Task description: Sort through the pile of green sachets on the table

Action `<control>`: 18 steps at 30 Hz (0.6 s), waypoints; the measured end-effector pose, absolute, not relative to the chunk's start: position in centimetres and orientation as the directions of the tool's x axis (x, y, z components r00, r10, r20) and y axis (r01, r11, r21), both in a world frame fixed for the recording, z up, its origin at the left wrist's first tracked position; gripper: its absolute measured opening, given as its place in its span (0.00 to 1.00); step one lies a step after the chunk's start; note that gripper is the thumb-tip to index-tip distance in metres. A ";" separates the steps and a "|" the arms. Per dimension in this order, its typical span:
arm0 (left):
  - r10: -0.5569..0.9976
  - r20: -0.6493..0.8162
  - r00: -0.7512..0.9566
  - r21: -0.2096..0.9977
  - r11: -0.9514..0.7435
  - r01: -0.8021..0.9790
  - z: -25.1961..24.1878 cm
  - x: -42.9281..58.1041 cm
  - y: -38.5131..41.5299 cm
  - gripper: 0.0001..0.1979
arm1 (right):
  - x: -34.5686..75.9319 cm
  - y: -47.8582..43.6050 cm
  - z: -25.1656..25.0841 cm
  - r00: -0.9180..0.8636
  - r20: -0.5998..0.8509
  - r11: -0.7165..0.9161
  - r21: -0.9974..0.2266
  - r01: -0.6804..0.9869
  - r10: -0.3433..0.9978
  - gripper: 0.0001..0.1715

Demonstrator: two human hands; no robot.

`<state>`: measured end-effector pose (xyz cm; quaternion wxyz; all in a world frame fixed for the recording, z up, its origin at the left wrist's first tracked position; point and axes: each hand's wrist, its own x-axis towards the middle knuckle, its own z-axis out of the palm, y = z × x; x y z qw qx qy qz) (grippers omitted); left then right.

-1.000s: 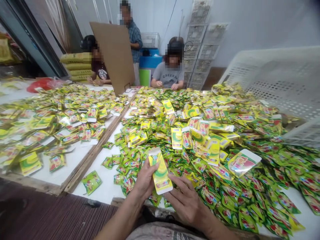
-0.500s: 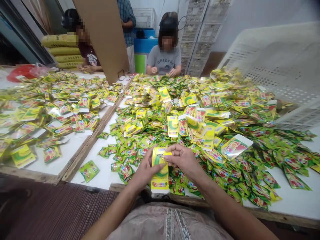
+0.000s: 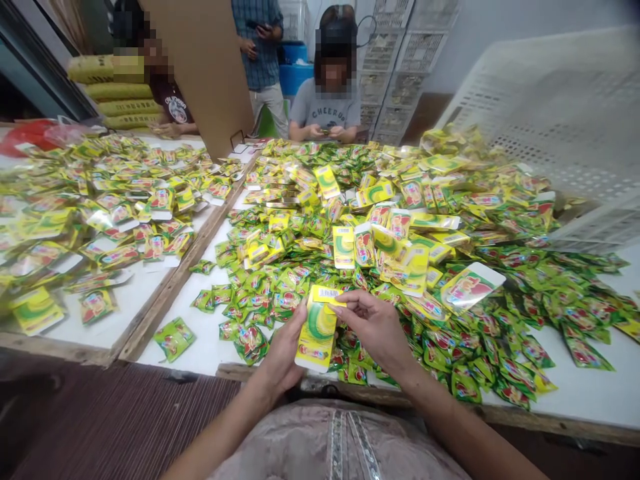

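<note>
Over the near edge of the white, wood-rimmed tabletop (image 3: 207,339), left hand (image 3: 286,350) clamped a flat, rectangular yellow-and-green printed pack (image 3: 316,333), right hand (image 3: 379,330) at its barcode end, pinch unclear; work looked midway, similar yellow packs (image 3: 417,267) heaped, small glossy green sachets (image 3: 287,303) loose.

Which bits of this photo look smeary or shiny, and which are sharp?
Head view, centre: the yellow packet in the left hand is fairly crisp, its barcode showing; head view, edges: the white basket and far-left packets look soft; head view, right of the hands: pale glare on a clear-fronted packet.
</note>
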<state>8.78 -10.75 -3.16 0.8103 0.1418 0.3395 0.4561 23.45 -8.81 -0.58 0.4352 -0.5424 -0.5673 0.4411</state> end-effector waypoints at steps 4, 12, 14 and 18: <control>0.848 -0.420 0.324 0.559 0.523 -0.644 -2.7 8.9 -10.8 0.26 | 23.2 -9.3 -0.5 -0.023 0.081 0.084 -0.954 0.287 0.996 0.11; 0.886 -0.375 0.274 0.583 0.455 -0.673 -2.3 8.9 -11.1 0.27 | 23.7 -9.2 -0.3 -0.038 0.111 0.117 -0.936 0.332 0.993 0.12; 0.889 -0.366 0.274 0.589 0.449 -0.671 -2.1 8.9 -11.2 0.27 | 24.0 -9.2 -0.1 -0.065 0.120 0.135 -0.931 0.339 0.991 0.11; 0.906 -0.356 0.229 0.632 0.414 -0.655 -1.7 9.2 -11.3 0.26 | 23.8 -9.4 0.1 -0.089 0.183 0.204 -0.896 0.394 0.979 0.10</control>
